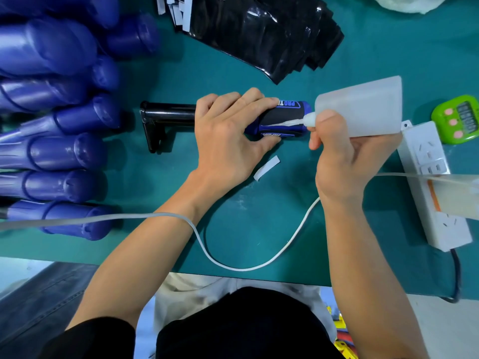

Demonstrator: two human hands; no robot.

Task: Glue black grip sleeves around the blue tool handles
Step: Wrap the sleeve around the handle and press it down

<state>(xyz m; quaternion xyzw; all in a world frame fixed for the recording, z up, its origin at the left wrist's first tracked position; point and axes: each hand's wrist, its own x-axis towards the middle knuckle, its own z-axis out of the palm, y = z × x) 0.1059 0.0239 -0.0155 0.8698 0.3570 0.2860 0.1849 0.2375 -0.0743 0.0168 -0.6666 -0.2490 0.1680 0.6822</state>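
Blue tool handle [302, 107] lies sideways under the left hand [225, 136]. The fingers curl over its top and the thumb tucks beneath, so only the end past the fingertips shows. A black grip sleeve [281, 116] wraps that exposed part. The white lettering on the blue is partly covered by the fingers and cannot be read in full. On the far side of this hand from the bottle, a black stand [166, 117] runs out from under the palm; how it joins the handle is hidden.

The right hand [337, 156] grips a translucent glue bottle [363, 104], thumb pressed near its neck, the other fingers mostly out of sight behind it. The nozzle [291, 122] touches the sleeve just beyond the left fingertips. Whether glue is flowing is hard to make out.

Between the two hands, nearer the person, a small white strip [267, 167] lies on the green mat [259, 216]. Well beyond the back of the left hand sits a pile of bare blue handles [57, 151], blurred and cut off at the edge. Past both sets of fingertips lies a stack of black sleeves [259, 35], its top cut off. Just outside the right hand are a white power strip [430, 182] and a green timer [458, 119] with an unreadable display. A white cable [259, 265] crosses the left forearm and loops up to the right wrist.
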